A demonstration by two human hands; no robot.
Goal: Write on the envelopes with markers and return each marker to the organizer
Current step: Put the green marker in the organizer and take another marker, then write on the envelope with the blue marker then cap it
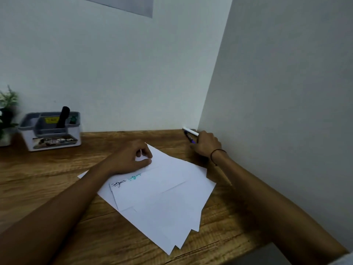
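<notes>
Fanned stack of white envelopes (162, 197) across the centre of the frame, flat on a wooden desk (47, 178), corners splayed toward the lower middle. On the top envelope, near its upper-left corner, two short scrawls side by side: one black (118, 183), one teal (134, 177).

Left hand (131, 158) at centre frame, resting on the upper-left end of the stack, just above the two scrawls. Fingers loosely curled, thumb and fingertips close together and touching the paper; nothing held that can be made out.

Right hand (207, 143) at centre right, off the stack and apart from the left hand, tucked against the grey side wall (286, 92) where desk meets corner. Fingers closed around two markers: a white-barrelled one (190, 131) and a dark one with a purple tip (189, 138), both jutting up and to the left out of the fist. Thin dark band (217, 151) round the wrist. Whether caps are on: too blurred to tell.

Grey-and-white organizer (51, 131) at the left edge of the frame, well apart from both hands, at the back of the desk against the pale rear wall (114, 64). One black marker (63, 116) standing tilted in a rear compartment. Small green plant (7, 111) beside the organizer, at far left, partly cut off.
</notes>
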